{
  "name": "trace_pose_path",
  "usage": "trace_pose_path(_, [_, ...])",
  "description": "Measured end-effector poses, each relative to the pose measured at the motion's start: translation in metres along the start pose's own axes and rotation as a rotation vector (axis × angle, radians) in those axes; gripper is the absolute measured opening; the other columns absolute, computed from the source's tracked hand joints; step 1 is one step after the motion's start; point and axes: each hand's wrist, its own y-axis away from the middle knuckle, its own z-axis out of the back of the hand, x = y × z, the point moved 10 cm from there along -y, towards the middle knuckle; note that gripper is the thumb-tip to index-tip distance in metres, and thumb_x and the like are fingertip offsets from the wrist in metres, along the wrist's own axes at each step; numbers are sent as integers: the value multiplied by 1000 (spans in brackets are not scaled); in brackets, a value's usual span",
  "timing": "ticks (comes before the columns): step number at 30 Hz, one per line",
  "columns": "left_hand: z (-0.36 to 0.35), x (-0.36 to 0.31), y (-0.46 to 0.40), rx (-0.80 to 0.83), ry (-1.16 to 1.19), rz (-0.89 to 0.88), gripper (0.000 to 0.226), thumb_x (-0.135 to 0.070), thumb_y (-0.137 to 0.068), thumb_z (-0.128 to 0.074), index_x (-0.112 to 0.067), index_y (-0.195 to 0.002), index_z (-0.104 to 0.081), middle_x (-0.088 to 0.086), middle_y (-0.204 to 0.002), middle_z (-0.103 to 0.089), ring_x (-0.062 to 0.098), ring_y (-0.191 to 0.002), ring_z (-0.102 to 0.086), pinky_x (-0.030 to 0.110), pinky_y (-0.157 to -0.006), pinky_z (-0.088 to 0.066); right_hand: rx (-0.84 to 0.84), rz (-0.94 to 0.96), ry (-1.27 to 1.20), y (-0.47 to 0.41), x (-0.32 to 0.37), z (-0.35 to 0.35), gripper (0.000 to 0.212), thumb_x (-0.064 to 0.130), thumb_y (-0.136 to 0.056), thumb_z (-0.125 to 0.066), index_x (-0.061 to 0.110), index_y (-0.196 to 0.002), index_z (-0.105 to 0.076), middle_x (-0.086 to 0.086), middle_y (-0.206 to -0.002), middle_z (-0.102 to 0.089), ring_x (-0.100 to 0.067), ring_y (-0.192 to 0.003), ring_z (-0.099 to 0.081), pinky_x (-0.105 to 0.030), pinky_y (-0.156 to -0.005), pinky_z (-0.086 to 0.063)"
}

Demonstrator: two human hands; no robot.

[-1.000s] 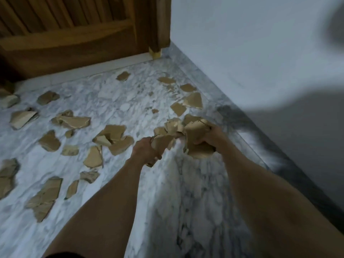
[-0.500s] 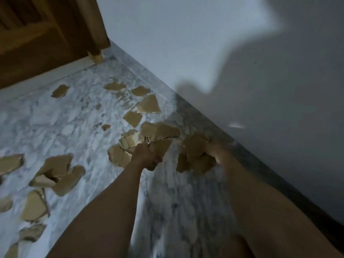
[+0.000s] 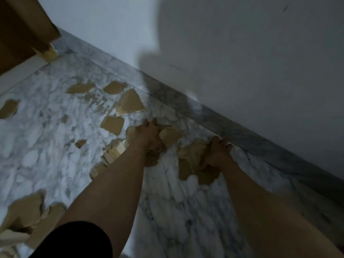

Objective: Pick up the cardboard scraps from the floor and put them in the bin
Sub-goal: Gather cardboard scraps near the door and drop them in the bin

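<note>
Brown cardboard scraps lie scattered over the white marble floor (image 3: pixel 55 146). My left hand (image 3: pixel 149 135) grips a bunch of scraps (image 3: pixel 170 135) above the floor, close to the wall. My right hand (image 3: pixel 216 153) holds another bundle of scraps (image 3: pixel 191 155), near the skirting. Loose scraps lie just beyond my left hand: a large one (image 3: pixel 130 105), a squarish one (image 3: pixel 112 124) and two flatter ones (image 3: pixel 80 88). More scraps (image 3: pixel 28 213) sit at the lower left. No bin is in view.
A grey marble skirting (image 3: pixel 242 135) runs diagonally along the white wall (image 3: pixel 242 53) at the right. A wooden door and its frame (image 3: pixel 24 28) stand at the top left. My shadow falls over the wall.
The view has swung right and toward the wall. Both hands have moved forward and apart, each still holding its scraps. The door has slid to the top left corner.
</note>
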Motion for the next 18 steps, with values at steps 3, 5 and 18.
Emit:
trace_pose_path(3, [-4, -9, -4, 19, -32, 3, 77, -43, -76, -79, -26, -145, -48, 15, -159, -17, 47, -144, -16, 60, -113, -23, -19, 43, 22, 1, -2, 2, 129, 38, -61, -90, 15, -153, -3, -14, -157, -22, -36, -143, -23, -56, -114, -25])
trace_pose_path(5, [4, -16, -2, -11, -125, 11, 74, -38, -79, -75, -24, -146, -46, 20, -153, -25, 48, -142, -16, 61, -114, -16, 5, 56, -97, 3, -5, 1, 133, 33, -58, -94, 12, -155, -5, -14, -152, -35, -34, -137, -38, -47, -110, -37])
trace_pose_path(18, [149, 45, 60, -103, 466, 54, 30, -6, -78, -81, -9, -104, -66, 12, -100, -66, 24, -86, -61, 29, -75, -43, 23, 242, -407, 54, 49, 72, 99, 17, -39, -99, 12, -130, -61, 0, -121, -65, -22, -108, -62, -34, -91, -54])
